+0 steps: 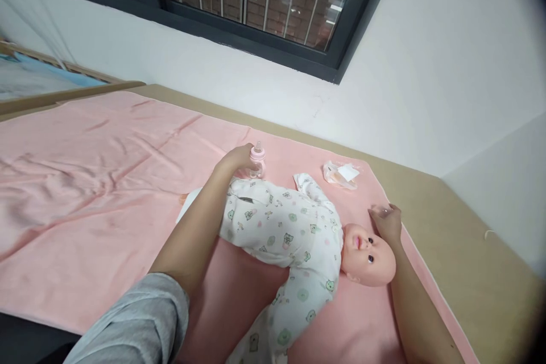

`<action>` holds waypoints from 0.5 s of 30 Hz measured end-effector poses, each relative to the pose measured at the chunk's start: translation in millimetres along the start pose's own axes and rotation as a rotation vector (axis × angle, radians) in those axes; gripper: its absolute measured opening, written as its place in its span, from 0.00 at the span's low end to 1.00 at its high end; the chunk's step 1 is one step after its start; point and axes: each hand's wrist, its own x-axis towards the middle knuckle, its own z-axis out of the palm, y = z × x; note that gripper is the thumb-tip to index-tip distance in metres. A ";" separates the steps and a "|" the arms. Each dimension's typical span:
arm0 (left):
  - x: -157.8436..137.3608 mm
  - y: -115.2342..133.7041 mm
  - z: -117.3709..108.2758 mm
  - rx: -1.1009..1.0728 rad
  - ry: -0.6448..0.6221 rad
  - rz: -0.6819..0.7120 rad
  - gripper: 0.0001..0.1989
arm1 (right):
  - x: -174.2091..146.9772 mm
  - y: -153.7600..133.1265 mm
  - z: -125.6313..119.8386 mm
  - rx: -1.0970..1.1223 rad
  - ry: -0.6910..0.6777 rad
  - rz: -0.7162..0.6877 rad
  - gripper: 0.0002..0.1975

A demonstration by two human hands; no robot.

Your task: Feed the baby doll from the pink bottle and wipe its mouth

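Note:
My left hand [239, 158] is closed around a small baby bottle [257, 164] with a pink collar and a bare clear teat. The bottle stands upright beside the doll's lower body, on its far side. My right hand [388, 223], beyond the doll's head, has its fingers closed on a small clear cap [383, 210], partly hidden by the fingers. Between my arms lies a baby doll [369, 256] on its back, head to the right, in a white printed suit [285, 222].
A pink blanket [106, 182] with wrinkles on the left covers much of the tan padded surface [464, 250]. A crumpled clear plastic bag [340, 174] with a white label lies past the doll's shoulder. Behind are a white wall [273, 85] and a dark-framed window [256, 37].

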 end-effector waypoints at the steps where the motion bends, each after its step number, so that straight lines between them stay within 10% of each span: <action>1: 0.7 -0.5 2.1 -0.005 0.007 -0.006 0.29 | 0.2 -0.3 -0.7 -0.014 -0.007 0.019 0.47; 15: 10.9 -3.2 13.8 -0.096 0.295 0.048 0.33 | -7.5 -9.7 -5.7 -0.021 -0.036 0.042 0.44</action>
